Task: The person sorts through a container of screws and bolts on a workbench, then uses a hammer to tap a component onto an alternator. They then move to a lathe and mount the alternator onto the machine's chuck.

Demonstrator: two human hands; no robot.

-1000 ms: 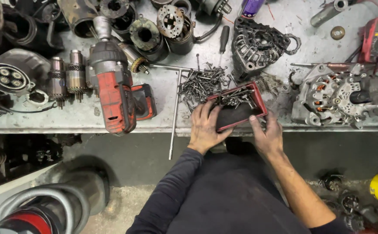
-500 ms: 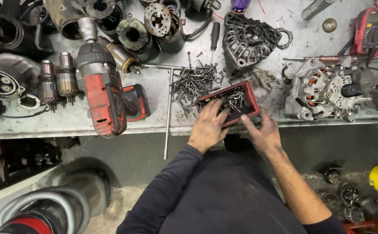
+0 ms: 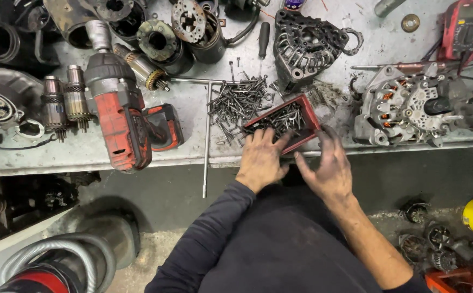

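Two hands: both at one red tray [image 3: 308,120] on the near edge of the grey surface [image 3: 323,65].
Tray: small, rectangular, shallow, set askew and tilted, its near side at the surface's edge.
Tray contents: dark screws and bolts lying loose in a tangle.
Left hand [image 3: 260,157]: palm down, fingers spread over the tray's near left corner, fingertips on the rim and reaching in among the screws; whether it pinches one cannot be told.
Right hand [image 3: 327,168]: grimy, fingers loosely spread, cupping the tray's near right side; thumb pointing toward the left hand.
Arms: dark sleeve on the left, bare forearm on the right, both reaching up from the body.
Screw pile [image 3: 237,102]: loose heap on the surface, just beside the tray's far left.
Long rod [image 3: 206,138]: left of the pile, its end overhanging the edge.
Red cordless drill [image 3: 120,116]: lying further left.
Alternator housing [image 3: 306,46]: black, beyond the tray.
Alternator [image 3: 404,108]: with copper windings, to the right.
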